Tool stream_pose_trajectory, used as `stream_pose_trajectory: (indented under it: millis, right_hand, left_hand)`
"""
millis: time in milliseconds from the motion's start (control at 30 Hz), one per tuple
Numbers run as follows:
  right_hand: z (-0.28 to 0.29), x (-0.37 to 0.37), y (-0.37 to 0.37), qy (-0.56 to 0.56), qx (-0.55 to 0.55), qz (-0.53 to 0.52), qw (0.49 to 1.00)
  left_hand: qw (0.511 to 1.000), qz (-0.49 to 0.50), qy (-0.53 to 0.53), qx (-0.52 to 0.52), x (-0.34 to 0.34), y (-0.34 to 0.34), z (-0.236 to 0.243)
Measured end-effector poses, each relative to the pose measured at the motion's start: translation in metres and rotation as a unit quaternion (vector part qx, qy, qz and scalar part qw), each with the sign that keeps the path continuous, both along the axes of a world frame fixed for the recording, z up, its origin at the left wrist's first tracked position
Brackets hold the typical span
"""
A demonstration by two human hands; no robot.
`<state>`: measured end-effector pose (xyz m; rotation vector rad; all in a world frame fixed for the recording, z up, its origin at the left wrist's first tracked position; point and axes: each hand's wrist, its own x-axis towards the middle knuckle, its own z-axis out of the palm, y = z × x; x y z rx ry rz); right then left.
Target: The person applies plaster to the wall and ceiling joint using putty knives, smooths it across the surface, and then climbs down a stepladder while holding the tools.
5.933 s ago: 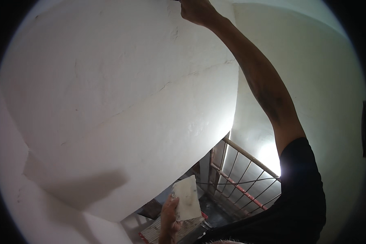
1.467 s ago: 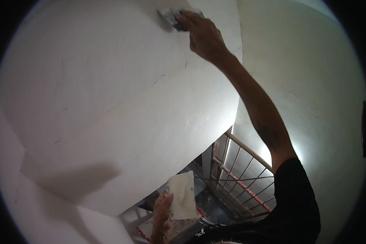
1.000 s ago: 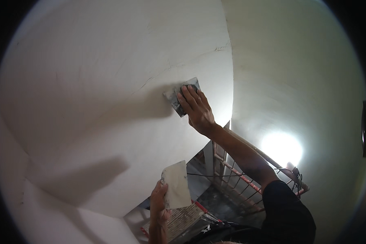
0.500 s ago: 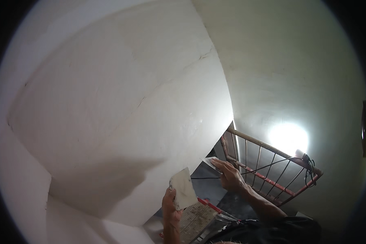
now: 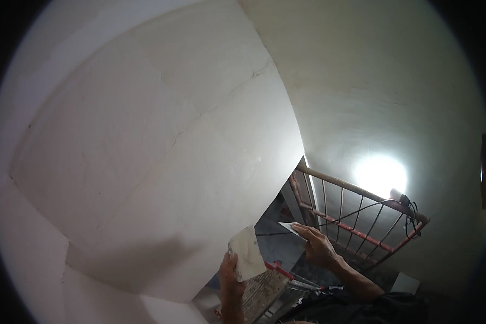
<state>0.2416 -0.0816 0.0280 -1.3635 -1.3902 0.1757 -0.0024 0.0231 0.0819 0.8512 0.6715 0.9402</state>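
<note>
My left hand (image 5: 230,269) is closed round the edge of a flat, off-white rectangular plate (image 5: 247,252) with worn, smeared edges. To the right, my right hand (image 5: 317,244) grips a thin, pale putty knife (image 5: 292,229), its blade pointing left toward the plate. The knife and the plate are apart. Both are in front of a large white plastered surface (image 5: 146,135), with a fine crack running diagonally across it. A shiny patch shows on its right part. I cannot make out whether any filler lies on the knife.
A rusty red metal rail frame (image 5: 356,229) stands at the right, with a bright lamp (image 5: 396,194) and its coiled cable on top. Below me are a worn wooden plank (image 5: 262,294) and red metal bars (image 5: 279,270). A greenish wall (image 5: 383,97) rises at the right.
My right hand has moved right and slightly down with the putty knife, away from the white surface. My left hand and the plate have shifted slightly right and down. The view has turned a little.
</note>
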Motion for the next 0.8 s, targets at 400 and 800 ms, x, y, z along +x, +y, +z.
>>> stream_pose_trajectory:
  millis: [400, 800]
  right_hand:
    - [-0.004, 0.005, -0.014, 0.000, 0.061, 0.008, 0.998]
    - [-0.001, -0.006, -0.018, 0.002, 0.037, 0.009, 0.999]
  left_hand:
    - [0.999, 0.018, -0.014, 0.026, 0.010, -0.013, 0.016]
    - [1.000, 0.005, -0.001, 0.018, 0.006, -0.002, 0.012]
